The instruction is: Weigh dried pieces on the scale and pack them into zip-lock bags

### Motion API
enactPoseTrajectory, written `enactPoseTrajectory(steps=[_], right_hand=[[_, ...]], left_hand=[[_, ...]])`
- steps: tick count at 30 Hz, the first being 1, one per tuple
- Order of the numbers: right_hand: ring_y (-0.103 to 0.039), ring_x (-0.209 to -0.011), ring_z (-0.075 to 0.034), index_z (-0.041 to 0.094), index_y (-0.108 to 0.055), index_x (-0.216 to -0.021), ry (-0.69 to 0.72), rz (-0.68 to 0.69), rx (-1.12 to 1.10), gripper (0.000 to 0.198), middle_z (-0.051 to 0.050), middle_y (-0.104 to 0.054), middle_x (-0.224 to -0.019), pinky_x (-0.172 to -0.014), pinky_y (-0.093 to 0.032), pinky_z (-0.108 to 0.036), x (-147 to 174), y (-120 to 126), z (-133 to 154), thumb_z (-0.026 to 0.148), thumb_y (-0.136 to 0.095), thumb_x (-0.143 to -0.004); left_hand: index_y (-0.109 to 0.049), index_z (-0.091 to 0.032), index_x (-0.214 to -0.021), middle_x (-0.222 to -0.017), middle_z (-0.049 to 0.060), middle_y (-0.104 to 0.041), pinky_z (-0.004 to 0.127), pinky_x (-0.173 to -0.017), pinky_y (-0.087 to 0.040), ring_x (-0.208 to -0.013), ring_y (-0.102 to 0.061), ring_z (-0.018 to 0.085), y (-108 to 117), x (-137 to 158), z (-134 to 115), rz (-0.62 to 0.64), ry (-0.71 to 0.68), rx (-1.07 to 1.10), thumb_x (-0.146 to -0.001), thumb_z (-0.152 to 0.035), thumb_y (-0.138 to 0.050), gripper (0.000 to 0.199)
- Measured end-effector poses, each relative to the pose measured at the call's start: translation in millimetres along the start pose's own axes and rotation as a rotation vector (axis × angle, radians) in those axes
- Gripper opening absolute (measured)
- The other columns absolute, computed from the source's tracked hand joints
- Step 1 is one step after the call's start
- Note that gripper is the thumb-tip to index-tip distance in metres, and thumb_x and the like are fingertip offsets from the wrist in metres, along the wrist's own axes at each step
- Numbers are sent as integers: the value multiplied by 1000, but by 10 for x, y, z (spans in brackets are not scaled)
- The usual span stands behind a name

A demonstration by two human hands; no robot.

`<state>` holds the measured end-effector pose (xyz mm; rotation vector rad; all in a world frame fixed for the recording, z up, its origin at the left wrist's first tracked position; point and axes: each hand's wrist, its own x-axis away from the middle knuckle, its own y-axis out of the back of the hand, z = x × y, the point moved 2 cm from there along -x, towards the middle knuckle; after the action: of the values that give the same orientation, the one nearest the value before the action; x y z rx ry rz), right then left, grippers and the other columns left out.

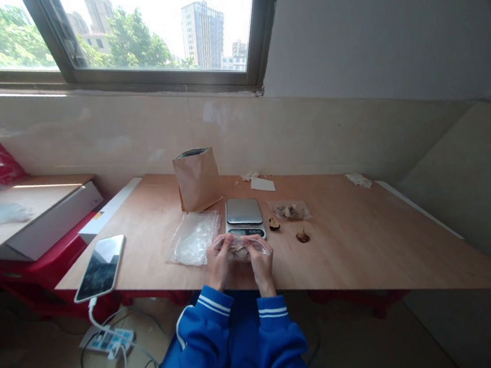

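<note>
Both my hands grip a clear plastic bag (238, 251) by its top edge, with pale pieces inside that look like dried mushrooms. My left hand (219, 263) is closed on the bag's left side. My right hand (261, 262) pinches its right side. Just beyond the bag stands a kitchen scale (243, 210) with a bare metal plate; the bag and hands partly cover its front. Left of my hands lie flat clear plastic bags (195, 236). To the right are two loose dark mushroom pieces (274, 224) and another filled clear bag (291, 209).
A brown paper pouch (198, 180) stands open behind the scale. White paper (262, 184) and crumpled scraps (358, 180) lie near the wall. On the left table edge, a phone (100, 267) is plugged into a cable running to a power strip (109, 341) below.
</note>
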<state>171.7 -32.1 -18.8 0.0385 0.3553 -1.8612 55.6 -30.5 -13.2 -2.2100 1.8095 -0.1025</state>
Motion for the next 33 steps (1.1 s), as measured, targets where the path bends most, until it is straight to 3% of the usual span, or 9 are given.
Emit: enactPoseTrajectory(steps=[4, 10, 15, 20, 24, 28, 30, 33], right_hand=[[-63, -66, -18, 17, -65, -68, -8, -14, -12, 24, -1, -67, -66, -66, -50, -28, 16, -41, 12, 39, -69, -75], [-63, -63, -18, 15, -67, -67, -26, -45, 0, 51, -5, -68, -64, -67, -50, -30, 15, -59, 62, 60, -51, -86], [-65, -58, -20, 16, -63, -61, -157, -187, -51, 66, -8, -68, -59, -64, -51, -30, 23, -60, -13, 72, -38, -85], [-63, -54, -19, 18, -60, -56, -130, -209, -4, 67, -6, -66, -54, -63, -50, -29, 17, -45, -10, 70, -34, -88], [-62, -53, -19, 19, -59, -54, -113, -197, 72, 68, -6, -66, -52, -66, -50, -30, -37, 29, 7, 70, -32, -88], [-61, -51, -19, 20, -55, -48, -69, -301, 208, 70, -8, -63, -48, -65, -49, -31, -347, 363, 54, 71, -27, -88], [-60, -50, -19, 21, -52, -48, -43, -412, 287, 69, -8, -61, -47, -62, -49, -31, -660, 670, 131, 70, -27, -88], [-62, -53, -20, 20, -54, -57, -30, -469, 395, 63, -9, -63, -53, -57, -48, -30, -1266, 1183, 312, 67, -27, -88]], left_hand=[[-70, -13, -73, -70, 4, -68, 26, -66, -46, -67, -61, 16, 7, -9, -45, -68, 27, 41, -76, -53, -65, 40], [-67, -13, -66, -67, 7, -71, 28, -64, -48, -63, -65, 18, 22, -2, -136, -129, 109, 92, -77, -63, -59, 51], [-70, -11, -68, -67, 11, -72, 32, -70, -51, -64, -68, 21, 68, -24, -35, -176, 225, 169, -79, -69, -49, 63], [-71, -8, -77, -69, 11, -73, 34, -74, -52, -72, -69, 24, 116, -62, 76, -230, 280, 229, -76, -70, -51, 65], [-72, -8, -82, -77, 13, -74, 36, -78, -51, -78, -69, 25, 182, -136, 72, -115, 246, 95, -79, -68, -48, 65], [-74, -9, -89, -88, 13, -75, 37, -84, -49, -85, -68, 25, 308, -233, -25, 76, 182, 4, -86, -65, -40, 65], [-75, -10, -90, -89, 13, -75, 37, -85, -49, -86, -68, 24, 370, -258, -76, 100, 147, -22, -87, -62, -38, 63], [-75, -11, -87, -86, 13, -74, 35, -81, -50, -82, -67, 23, 404, -244, -108, 88, 153, -40, -88, -59, -39, 60]])
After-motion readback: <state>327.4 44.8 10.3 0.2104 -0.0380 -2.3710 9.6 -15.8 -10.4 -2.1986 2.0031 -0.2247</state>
